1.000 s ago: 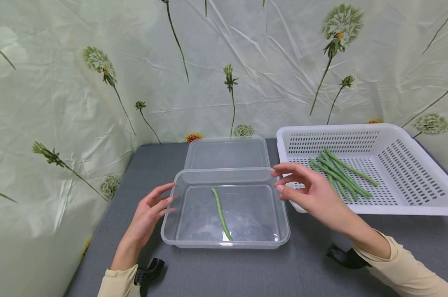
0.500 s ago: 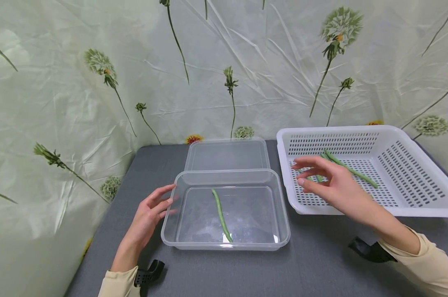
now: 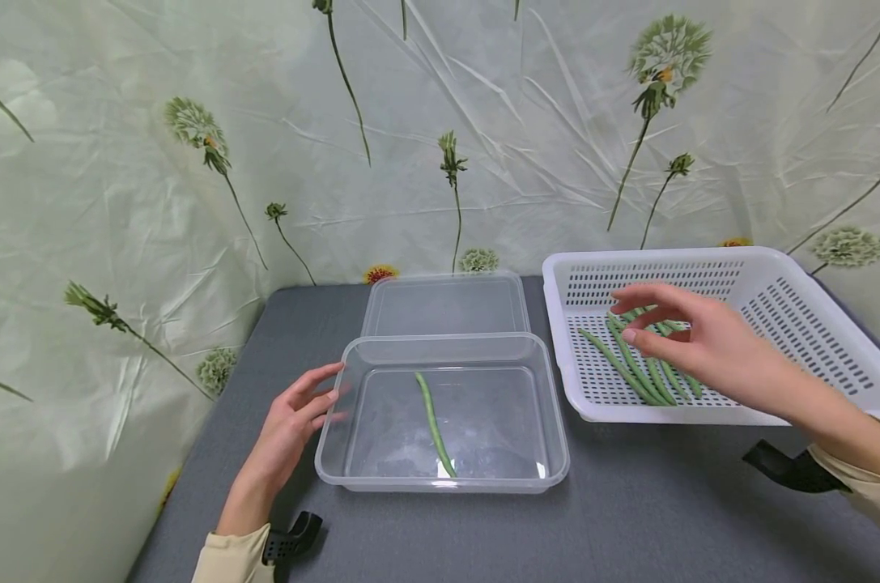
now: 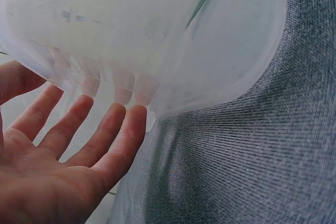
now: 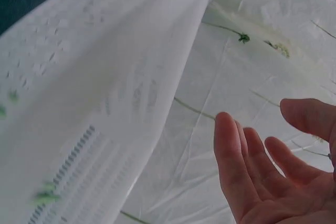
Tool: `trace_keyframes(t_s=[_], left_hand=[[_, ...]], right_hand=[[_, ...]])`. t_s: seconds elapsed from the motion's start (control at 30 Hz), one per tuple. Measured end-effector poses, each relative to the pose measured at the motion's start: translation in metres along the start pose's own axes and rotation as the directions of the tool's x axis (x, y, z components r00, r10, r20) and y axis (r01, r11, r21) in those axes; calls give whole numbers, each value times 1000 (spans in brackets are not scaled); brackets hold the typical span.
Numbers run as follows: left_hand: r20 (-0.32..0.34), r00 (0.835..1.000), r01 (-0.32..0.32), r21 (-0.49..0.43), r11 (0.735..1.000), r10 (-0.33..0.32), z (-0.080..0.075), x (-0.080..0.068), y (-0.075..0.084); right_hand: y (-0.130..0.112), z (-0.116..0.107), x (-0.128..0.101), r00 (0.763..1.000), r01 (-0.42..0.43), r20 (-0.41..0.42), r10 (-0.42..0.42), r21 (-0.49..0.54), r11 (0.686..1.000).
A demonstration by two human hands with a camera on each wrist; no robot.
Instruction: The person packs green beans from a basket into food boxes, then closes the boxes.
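My left hand (image 3: 286, 429) rests its fingertips against the left wall of a clear plastic food container (image 3: 498, 413). In the left wrist view the fingers (image 4: 113, 137) are spread and nearly straight along that wall. One green bean (image 3: 434, 425) lies inside the container. My right hand (image 3: 716, 344) hovers above a white perforated basket (image 3: 811, 372), its fingers loosely bent and nothing between them. Beneath it several green beans (image 3: 625, 356) lie on the basket floor, partly hidden by the hand. In the right wrist view the thumb and fingers (image 5: 231, 156) stand apart.
Behind the container lies a clear plastic lid (image 3: 447, 304). The grey table (image 3: 512, 534) ends against a flower-printed plastic sheet (image 3: 410, 162) at the back and left. Each wrist wears a black strap (image 3: 294, 536).
My right hand has left the container's right rim and moved right, over the basket of green beans. The left hand has stayed at the container's left wall.
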State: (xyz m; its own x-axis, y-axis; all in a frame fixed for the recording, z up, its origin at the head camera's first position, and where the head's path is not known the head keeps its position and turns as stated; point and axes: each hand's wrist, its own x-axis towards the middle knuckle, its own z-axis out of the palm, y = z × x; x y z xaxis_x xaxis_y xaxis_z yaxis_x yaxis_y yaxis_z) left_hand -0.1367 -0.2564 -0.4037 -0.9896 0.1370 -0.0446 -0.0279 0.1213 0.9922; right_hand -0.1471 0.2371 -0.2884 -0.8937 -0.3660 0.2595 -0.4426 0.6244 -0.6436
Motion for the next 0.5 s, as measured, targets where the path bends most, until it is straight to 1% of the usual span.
trace_keyframes(t_s=[0.17, 0.37, 0.5], left_hand=[[-1, 1000, -3, -3, 1000, 3, -1, 1, 1], [-1, 1000, 3, 0, 1000, -3, -1, -1, -1], [1, 1000, -6, 0, 1000, 6, 0, 0, -1]], right_hand=[[8, -12, 10, 998, 7, 61, -5, -28, 1000], [23, -28, 23, 992, 21, 122, -11, -84, 996], [32, -39, 33, 988, 17, 156, -2, -92, 996]])
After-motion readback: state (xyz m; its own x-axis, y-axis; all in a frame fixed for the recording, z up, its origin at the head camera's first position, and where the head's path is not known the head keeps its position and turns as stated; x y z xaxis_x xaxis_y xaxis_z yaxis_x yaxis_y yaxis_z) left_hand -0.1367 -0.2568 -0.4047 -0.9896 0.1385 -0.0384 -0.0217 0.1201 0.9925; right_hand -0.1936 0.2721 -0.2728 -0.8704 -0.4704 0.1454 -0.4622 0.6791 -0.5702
